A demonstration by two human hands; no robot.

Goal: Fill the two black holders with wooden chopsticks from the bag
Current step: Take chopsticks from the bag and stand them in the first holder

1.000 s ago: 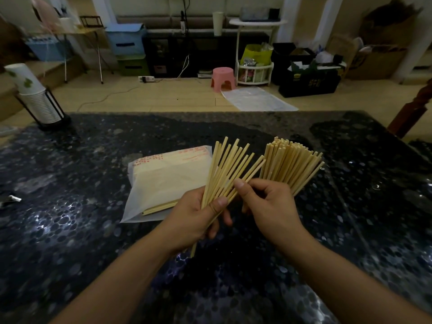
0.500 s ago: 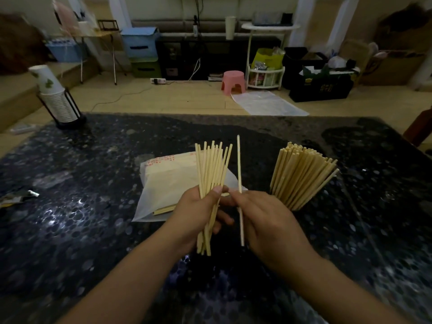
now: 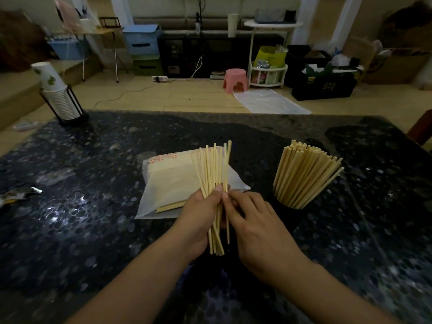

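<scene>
Head view: left hand (image 3: 198,220) grip closed around chopstick bundle (image 3: 214,178), right hand (image 3: 254,228) pinching one stick beside it; bag (image 3: 170,181) just behind on tabletop (image 3: 93,218); full holder (image 3: 288,208) right.

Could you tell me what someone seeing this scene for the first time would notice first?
Probably the fan of wooden chopsticks at centre, gripped by the left hand while the right hand pinches one stick. Next, the packed black holder bristling with chopsticks to the right, and the pale bag lying behind the hands.
</scene>
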